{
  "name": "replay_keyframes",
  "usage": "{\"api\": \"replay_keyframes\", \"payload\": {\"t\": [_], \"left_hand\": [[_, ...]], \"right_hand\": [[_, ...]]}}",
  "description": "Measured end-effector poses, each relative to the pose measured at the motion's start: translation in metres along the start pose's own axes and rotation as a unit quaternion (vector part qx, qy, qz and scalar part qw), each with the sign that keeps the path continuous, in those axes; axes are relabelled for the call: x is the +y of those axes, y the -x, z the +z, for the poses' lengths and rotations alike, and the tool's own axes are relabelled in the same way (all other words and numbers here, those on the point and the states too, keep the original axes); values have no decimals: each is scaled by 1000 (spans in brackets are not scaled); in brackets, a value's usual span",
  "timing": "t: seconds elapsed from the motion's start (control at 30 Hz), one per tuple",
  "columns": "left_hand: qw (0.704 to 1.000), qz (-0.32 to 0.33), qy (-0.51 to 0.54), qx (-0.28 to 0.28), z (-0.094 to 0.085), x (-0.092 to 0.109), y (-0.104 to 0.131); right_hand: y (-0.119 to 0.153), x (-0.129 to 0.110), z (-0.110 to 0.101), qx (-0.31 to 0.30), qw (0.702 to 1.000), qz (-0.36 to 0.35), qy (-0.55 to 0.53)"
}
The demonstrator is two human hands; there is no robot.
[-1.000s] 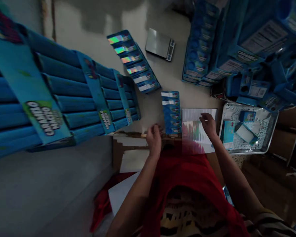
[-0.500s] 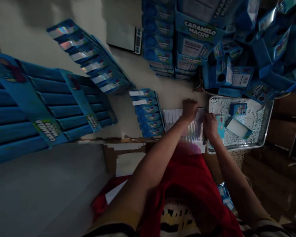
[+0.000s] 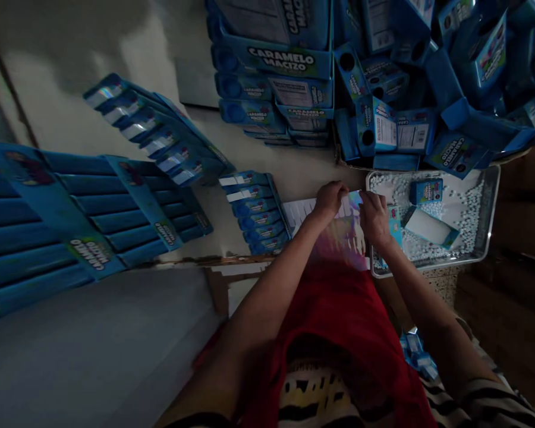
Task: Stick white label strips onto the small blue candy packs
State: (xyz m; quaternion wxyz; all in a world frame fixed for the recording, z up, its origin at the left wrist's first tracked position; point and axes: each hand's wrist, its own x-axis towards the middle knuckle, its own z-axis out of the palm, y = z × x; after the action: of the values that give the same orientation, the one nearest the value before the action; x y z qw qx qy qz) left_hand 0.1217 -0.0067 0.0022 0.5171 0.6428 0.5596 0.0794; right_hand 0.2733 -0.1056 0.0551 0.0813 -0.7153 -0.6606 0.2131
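Pinching far edge of sheet [image 3: 344, 230], just left of tray [image 3: 491, 220], with closed fingertips of left hand [image 3: 330, 200] and, nearer tray, right hand [image 3: 375, 220]; apparently to control edge. Kept close to body, probably for easy reach.

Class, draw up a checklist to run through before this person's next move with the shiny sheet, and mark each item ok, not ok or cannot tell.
1. Both hands at the sheet: ok; left hand over its far part, right hand by its right-hand edge.
2. Fingers firmly gripping something: cannot tell; too small and dim.
3. Every box in the row left of the sheet bears a pale strip: not ok; only the two farthest visibly do.
4. Tray upright, with white beads inside: ok.
5. Sheet fully in view: not ok; hands and left forearm cover parts.
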Motion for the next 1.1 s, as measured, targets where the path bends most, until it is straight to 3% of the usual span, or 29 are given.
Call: {"api": "replay_keyframes", "payload": {"t": [0.27,0.57,0.8,0.9,1.1], "left_hand": [[998,-5,46,44,-5,-2,-1],[995,-51,68,47,-11,5,-1],[997,-37,48,40,-12,12,4],[998,-41,32,31,-12,15,8],[999,-34,-22,5,-16,20,13]], "right_hand": [[-30,-14,19,-78,994,-41,67],[7,-7,19,-73,993,-75,62],[25,-12,1,-17,997,-11,71],[13,-17,-7,-2,995,-6,95],[-22,-20,-9,-67,986,-51,146]]}}
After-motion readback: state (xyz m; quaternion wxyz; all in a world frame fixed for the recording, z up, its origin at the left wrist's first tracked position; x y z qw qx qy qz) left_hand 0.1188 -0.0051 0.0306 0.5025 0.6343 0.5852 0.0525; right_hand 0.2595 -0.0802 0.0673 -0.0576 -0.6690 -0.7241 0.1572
